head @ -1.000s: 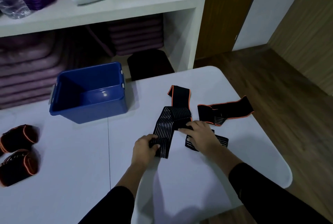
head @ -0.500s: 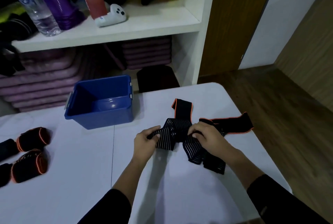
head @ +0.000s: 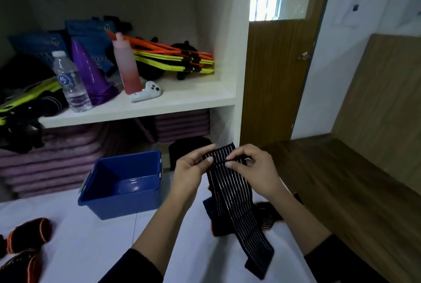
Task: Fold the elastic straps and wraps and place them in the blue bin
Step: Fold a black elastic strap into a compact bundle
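Both hands now hold the black stretchy wrap with thin white stripes (head: 230, 191) up in the air. A second ago it lay flat on the white table (head: 91, 248), with both hands pressing down on it. The left hand (head: 193, 168) pinches the top end of the wrap on its left side, thumb in front and fingers behind. The right hand (head: 252, 168) pinches the same end on its right side, with the fingers curled over the edge. From there the wrap hangs down, and its far end lies on the table close to the person.

Under it are the other black wraps with orange edges (head: 268, 214), on the table as before, but mostly hidden now. The blue plastic bin (head: 127, 203) sits in the same spot, on the table to the left of the hands, well apart from the wrap. The rolled black wraps with orange trim (head: 29, 232) lie at the left edge of the table, as before.

The head has tipped up, so more of the white shelf (head: 159, 102) shows. On it stand a clear water bottle (head: 70, 82), a purple cone (head: 91, 73), a tall pink bottle (head: 126, 66) and a white game controller (head: 147, 93).
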`<act>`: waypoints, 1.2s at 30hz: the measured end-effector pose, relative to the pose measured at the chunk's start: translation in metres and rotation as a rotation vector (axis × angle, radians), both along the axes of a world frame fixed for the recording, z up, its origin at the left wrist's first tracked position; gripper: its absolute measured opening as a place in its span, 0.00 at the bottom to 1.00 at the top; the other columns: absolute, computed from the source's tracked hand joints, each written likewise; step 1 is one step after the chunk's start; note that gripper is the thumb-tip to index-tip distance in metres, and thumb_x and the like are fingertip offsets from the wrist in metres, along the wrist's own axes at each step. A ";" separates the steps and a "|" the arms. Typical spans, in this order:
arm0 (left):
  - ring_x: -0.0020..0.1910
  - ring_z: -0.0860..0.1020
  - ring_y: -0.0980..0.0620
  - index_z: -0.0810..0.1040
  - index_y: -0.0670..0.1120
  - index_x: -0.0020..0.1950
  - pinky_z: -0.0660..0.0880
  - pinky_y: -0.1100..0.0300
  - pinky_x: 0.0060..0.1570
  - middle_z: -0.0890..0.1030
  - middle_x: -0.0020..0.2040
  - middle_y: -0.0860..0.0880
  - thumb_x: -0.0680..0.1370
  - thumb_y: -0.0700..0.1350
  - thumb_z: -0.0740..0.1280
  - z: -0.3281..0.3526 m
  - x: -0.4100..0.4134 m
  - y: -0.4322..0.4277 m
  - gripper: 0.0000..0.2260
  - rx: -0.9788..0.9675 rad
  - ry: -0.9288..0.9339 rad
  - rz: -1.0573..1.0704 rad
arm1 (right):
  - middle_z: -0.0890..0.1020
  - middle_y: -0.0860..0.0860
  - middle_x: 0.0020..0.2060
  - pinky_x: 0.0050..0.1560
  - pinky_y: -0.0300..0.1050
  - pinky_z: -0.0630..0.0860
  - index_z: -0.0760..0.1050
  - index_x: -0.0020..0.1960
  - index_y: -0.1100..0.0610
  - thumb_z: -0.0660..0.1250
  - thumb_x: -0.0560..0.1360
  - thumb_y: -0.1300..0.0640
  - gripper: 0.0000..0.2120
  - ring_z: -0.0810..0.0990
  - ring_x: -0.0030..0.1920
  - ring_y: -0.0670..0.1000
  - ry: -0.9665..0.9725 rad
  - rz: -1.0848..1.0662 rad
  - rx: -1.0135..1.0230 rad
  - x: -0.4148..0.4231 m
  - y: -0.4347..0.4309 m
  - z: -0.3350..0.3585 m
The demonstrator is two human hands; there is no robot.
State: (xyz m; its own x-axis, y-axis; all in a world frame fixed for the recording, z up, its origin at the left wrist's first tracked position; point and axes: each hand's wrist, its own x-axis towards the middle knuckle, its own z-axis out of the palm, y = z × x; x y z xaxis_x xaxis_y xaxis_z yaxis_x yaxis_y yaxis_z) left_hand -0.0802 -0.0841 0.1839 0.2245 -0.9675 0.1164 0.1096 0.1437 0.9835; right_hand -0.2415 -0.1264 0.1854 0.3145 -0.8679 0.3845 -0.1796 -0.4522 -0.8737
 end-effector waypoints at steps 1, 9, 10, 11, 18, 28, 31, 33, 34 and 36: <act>0.55 0.80 0.47 0.80 0.45 0.57 0.77 0.54 0.57 0.83 0.53 0.43 0.77 0.33 0.63 0.006 -0.002 -0.001 0.13 -0.005 0.013 -0.016 | 0.79 0.45 0.46 0.47 0.33 0.72 0.80 0.40 0.46 0.74 0.68 0.58 0.07 0.77 0.48 0.40 0.005 -0.029 -0.033 0.001 -0.002 0.003; 0.52 0.80 0.44 0.80 0.45 0.58 0.76 0.54 0.54 0.83 0.53 0.41 0.79 0.34 0.59 0.034 -0.004 0.001 0.14 -0.005 -0.022 -0.107 | 0.81 0.43 0.47 0.56 0.48 0.77 0.80 0.39 0.47 0.74 0.68 0.59 0.08 0.79 0.52 0.43 -0.037 -0.017 -0.055 0.002 -0.006 0.026; 0.50 0.80 0.46 0.80 0.46 0.58 0.76 0.56 0.50 0.83 0.51 0.41 0.79 0.35 0.59 0.036 -0.003 0.001 0.14 -0.004 -0.027 -0.111 | 0.82 0.44 0.43 0.55 0.51 0.78 0.80 0.40 0.47 0.74 0.69 0.59 0.07 0.80 0.49 0.44 -0.045 -0.009 -0.046 0.003 -0.006 0.028; 0.48 0.80 0.47 0.79 0.46 0.59 0.76 0.57 0.48 0.83 0.49 0.42 0.79 0.35 0.58 0.039 -0.002 0.002 0.14 -0.003 -0.022 -0.113 | 0.83 0.45 0.41 0.54 0.53 0.79 0.81 0.40 0.47 0.74 0.69 0.59 0.07 0.81 0.47 0.45 -0.059 -0.006 -0.037 0.004 -0.006 0.030; 0.44 0.82 0.59 0.73 0.49 0.64 0.77 0.66 0.40 0.84 0.42 0.55 0.78 0.38 0.62 0.049 0.000 0.006 0.16 -0.091 0.022 -0.120 | 0.83 0.46 0.39 0.52 0.52 0.79 0.79 0.42 0.51 0.74 0.68 0.61 0.06 0.82 0.45 0.47 -0.143 -0.008 -0.113 0.014 -0.010 0.047; 0.41 0.83 0.54 0.79 0.41 0.53 0.78 0.65 0.34 0.85 0.44 0.47 0.76 0.35 0.64 0.056 -0.002 0.005 0.07 -0.107 0.081 0.171 | 0.84 0.51 0.48 0.57 0.51 0.79 0.79 0.50 0.50 0.74 0.69 0.57 0.11 0.82 0.51 0.48 -0.182 0.037 -0.015 0.024 -0.010 0.053; 0.36 0.81 0.56 0.79 0.42 0.49 0.78 0.64 0.36 0.83 0.36 0.51 0.76 0.36 0.66 0.060 -0.001 0.006 0.04 -0.129 0.014 0.240 | 0.85 0.52 0.43 0.54 0.50 0.80 0.80 0.46 0.55 0.73 0.69 0.59 0.07 0.84 0.46 0.49 -0.206 0.018 -0.012 0.027 -0.012 0.055; 0.39 0.80 0.52 0.78 0.39 0.52 0.78 0.57 0.44 0.82 0.38 0.48 0.76 0.39 0.67 0.061 0.003 0.005 0.07 -0.141 -0.045 0.294 | 0.85 0.52 0.41 0.51 0.47 0.81 0.80 0.44 0.57 0.74 0.68 0.59 0.06 0.84 0.44 0.48 -0.218 0.000 -0.017 0.031 -0.012 0.057; 0.40 0.80 0.51 0.78 0.38 0.53 0.77 0.54 0.45 0.82 0.39 0.47 0.76 0.41 0.67 0.060 0.005 0.005 0.08 -0.151 -0.092 0.310 | 0.85 0.52 0.40 0.49 0.46 0.81 0.80 0.44 0.57 0.74 0.68 0.59 0.06 0.84 0.43 0.48 -0.219 -0.010 -0.023 0.034 -0.011 0.058; 0.38 0.77 0.51 0.79 0.40 0.50 0.75 0.56 0.42 0.80 0.36 0.49 0.77 0.44 0.65 0.059 0.011 0.005 0.08 -0.178 -0.185 0.319 | 0.85 0.52 0.39 0.47 0.44 0.81 0.79 0.42 0.56 0.75 0.67 0.58 0.06 0.84 0.42 0.49 -0.222 -0.031 -0.032 0.039 -0.008 0.058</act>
State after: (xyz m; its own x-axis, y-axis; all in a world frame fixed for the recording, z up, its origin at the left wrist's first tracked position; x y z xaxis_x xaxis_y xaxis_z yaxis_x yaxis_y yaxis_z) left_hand -0.0695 -0.0788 0.2429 0.4698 -0.8138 0.3422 -0.1448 0.3113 0.9392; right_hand -0.2021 -0.1346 0.2437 0.1925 -0.8618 0.4693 0.0016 -0.4780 -0.8784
